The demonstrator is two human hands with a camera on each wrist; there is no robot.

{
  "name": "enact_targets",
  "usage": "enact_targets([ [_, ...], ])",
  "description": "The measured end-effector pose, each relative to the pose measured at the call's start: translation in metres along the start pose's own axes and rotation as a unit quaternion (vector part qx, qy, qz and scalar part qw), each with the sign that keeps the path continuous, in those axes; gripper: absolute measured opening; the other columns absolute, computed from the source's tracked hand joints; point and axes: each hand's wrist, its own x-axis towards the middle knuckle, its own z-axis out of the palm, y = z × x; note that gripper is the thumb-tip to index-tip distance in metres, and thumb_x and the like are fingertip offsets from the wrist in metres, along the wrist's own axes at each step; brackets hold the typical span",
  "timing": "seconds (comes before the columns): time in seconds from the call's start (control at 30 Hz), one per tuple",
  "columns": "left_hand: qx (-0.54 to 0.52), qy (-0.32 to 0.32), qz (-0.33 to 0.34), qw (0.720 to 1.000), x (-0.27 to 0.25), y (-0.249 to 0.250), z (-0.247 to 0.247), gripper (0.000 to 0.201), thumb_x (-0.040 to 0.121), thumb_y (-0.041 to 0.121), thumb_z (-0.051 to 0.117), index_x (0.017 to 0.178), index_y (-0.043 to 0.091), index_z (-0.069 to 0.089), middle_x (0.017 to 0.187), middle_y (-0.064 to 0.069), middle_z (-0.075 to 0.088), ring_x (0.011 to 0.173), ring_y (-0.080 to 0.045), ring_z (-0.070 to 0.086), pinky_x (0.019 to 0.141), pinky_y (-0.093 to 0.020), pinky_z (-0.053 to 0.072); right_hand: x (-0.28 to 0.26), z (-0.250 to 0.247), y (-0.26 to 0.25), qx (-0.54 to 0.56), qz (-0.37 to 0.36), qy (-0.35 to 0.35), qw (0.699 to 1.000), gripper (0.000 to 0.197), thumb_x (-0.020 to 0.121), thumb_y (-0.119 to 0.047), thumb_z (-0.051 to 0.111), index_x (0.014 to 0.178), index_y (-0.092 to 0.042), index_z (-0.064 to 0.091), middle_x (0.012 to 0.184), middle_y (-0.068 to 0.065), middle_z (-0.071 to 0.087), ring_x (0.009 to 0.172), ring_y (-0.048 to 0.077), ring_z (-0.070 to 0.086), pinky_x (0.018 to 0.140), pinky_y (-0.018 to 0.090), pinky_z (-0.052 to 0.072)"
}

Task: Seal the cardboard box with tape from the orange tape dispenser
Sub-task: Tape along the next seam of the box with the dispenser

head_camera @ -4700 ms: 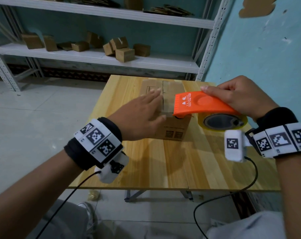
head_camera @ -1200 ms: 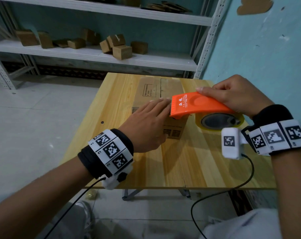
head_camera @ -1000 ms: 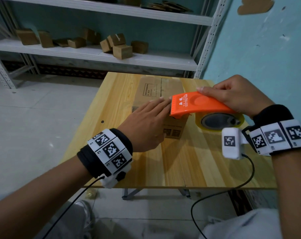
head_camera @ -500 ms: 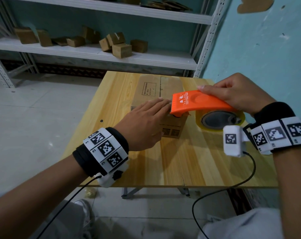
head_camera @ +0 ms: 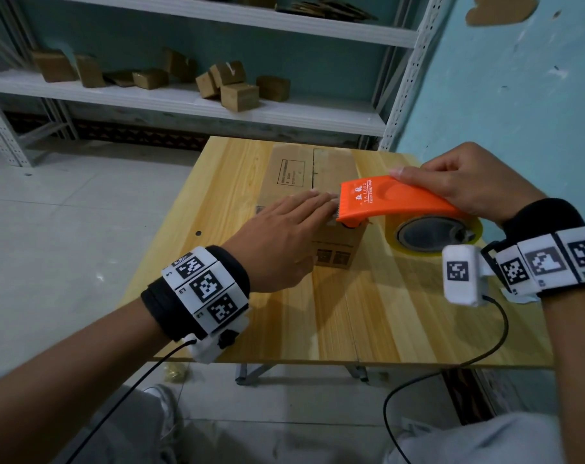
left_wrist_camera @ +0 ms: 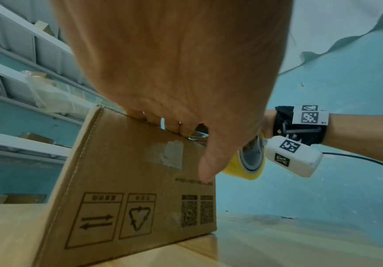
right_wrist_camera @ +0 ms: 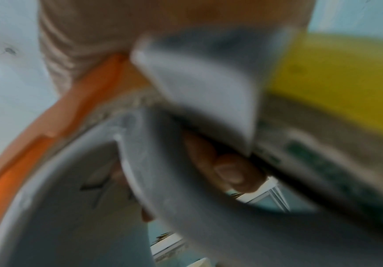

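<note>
A brown cardboard box (head_camera: 304,172) lies on the wooden table (head_camera: 351,323), flaps closed, a seam running down its top. My left hand (head_camera: 284,236) lies flat on the box's near top edge, fingers straight, thumb down the front face (left_wrist_camera: 206,173). My right hand (head_camera: 465,182) grips the orange tape dispenser (head_camera: 385,202) with its yellowish tape roll (head_camera: 435,236). The dispenser's toothed front edge sits at the box's near right top edge, touching my left fingertips. In the right wrist view the orange dispenser (right_wrist_camera: 26,144) and roll (right_wrist_camera: 334,81) are blurred close up. The box front (left_wrist_camera: 128,189) shows an old tape patch.
White metal shelving (head_camera: 217,105) with several small cardboard boxes stands behind the table. A teal wall (head_camera: 519,95) runs close along the table's right side. The near half of the table is bare wood. Cables hang from both wrist cameras.
Over the last second little has shifted: the dispenser stays at the box's near edge beside my left fingertips. Earlier, my left hand lay further onto the box top.
</note>
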Motion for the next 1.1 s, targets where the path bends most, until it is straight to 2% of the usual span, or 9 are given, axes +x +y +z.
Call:
enact_targets([
  [0.17,-0.003,-0.001,-0.002,1.000,0.000,0.000,-0.001,0.080,0.093,0.036,0.054,0.154,0.019,0.005,0.161,0.003,0.007,0.148,-0.016,0.000,0.117,-0.029,0.000,-0.001,-0.003,0.005,0.008,0.004,0.000,1.000,0.067,0.071,-0.069,0.057,0.083,-0.006,0.077,0.074,0.014,0.070,0.067,0.022,0.066,0.065,0.028,0.049],
  [0.27,0.001,0.005,-0.004,1.000,0.001,0.000,-0.002,0.079,0.092,0.036,0.054,0.154,0.019,0.006,0.161,0.004,0.007,0.148,-0.015,0.001,0.112,-0.025,-0.005,-0.004,-0.009,0.010,0.020,0.010,0.012,1.000,0.063,0.072,-0.067,0.059,0.077,-0.007,0.076,0.060,0.006,0.068,0.053,0.013,0.061,0.059,0.026,0.043],
  [0.4,0.001,0.006,-0.012,1.000,0.002,0.002,-0.001,0.080,0.092,0.039,0.053,0.154,0.021,0.005,0.161,0.005,0.006,0.148,-0.014,0.000,0.109,-0.024,-0.007,-0.006,-0.008,0.015,0.022,0.019,0.010,1.000,0.058,0.077,-0.063,0.060,0.075,-0.007,0.076,0.050,-0.003,0.063,0.042,0.003,0.054,0.057,0.025,0.039],
  [0.5,-0.004,0.010,-0.017,1.000,0.003,0.005,-0.001,0.084,0.091,0.041,0.054,0.154,0.023,0.001,0.160,0.004,0.009,0.147,-0.016,0.002,0.113,-0.026,-0.003,-0.007,-0.007,0.019,0.035,0.029,0.002,0.999,0.057,0.074,-0.067,0.058,0.077,-0.013,0.076,0.056,-0.006,0.067,0.045,0.002,0.058,0.061,0.027,0.042],
  [0.6,-0.016,0.015,-0.020,1.000,0.004,0.009,-0.001,0.085,0.091,0.040,0.054,0.153,0.030,-0.003,0.159,0.004,0.014,0.146,-0.018,0.008,0.117,-0.033,0.006,-0.009,-0.006,0.023,0.035,0.032,0.004,0.999,0.058,0.076,-0.067,0.058,0.077,-0.011,0.076,0.058,0.003,0.067,0.046,0.005,0.060,0.062,0.027,0.045],
  [0.67,-0.006,0.010,-0.017,1.000,0.005,0.011,-0.002,0.081,0.092,0.039,0.053,0.152,0.033,0.000,0.159,0.003,0.014,0.146,-0.020,0.009,0.118,-0.037,0.011,-0.010,-0.005,0.023,0.027,0.028,0.006,0.999,0.059,0.078,-0.065,0.058,0.078,-0.009,0.077,0.061,0.008,0.067,0.048,0.009,0.060,0.061,0.026,0.045],
  [0.87,0.024,0.008,-0.014,1.000,0.006,0.013,-0.001,0.075,0.092,0.039,0.050,0.153,0.030,0.007,0.159,0.001,0.012,0.146,-0.023,0.008,0.118,-0.040,0.012,-0.010,-0.005,0.023,0.031,0.025,0.008,0.999,0.062,0.074,-0.067,0.057,0.078,-0.009,0.077,0.066,0.012,0.068,0.058,0.019,0.063,0.064,0.027,0.047],
  [1.0,0.034,0.005,-0.018,0.999,0.008,0.018,0.001,0.076,0.092,0.040,0.050,0.153,0.029,0.006,0.160,0.005,0.007,0.146,-0.024,0.007,0.119,-0.042,0.012,-0.010,-0.005,0.023,0.035,0.029,0.007,0.999,0.059,0.077,-0.065,0.058,0.080,-0.010,0.077,0.067,0.010,0.069,0.060,0.018,0.063,0.066,0.027,0.047],
  [1.1,0.049,0.012,0.000,0.999,0.009,0.021,0.001,0.076,0.090,0.040,0.049,0.153,0.023,0.010,0.160,0.004,0.013,0.147,-0.024,0.007,0.120,-0.043,0.009,-0.010,-0.004,0.025,0.038,0.033,0.009,0.999,0.057,0.078,-0.065,0.058,0.080,-0.012,0.077,0.066,0.008,0.069,0.058,0.015,0.063,0.064,0.026,0.046],
])
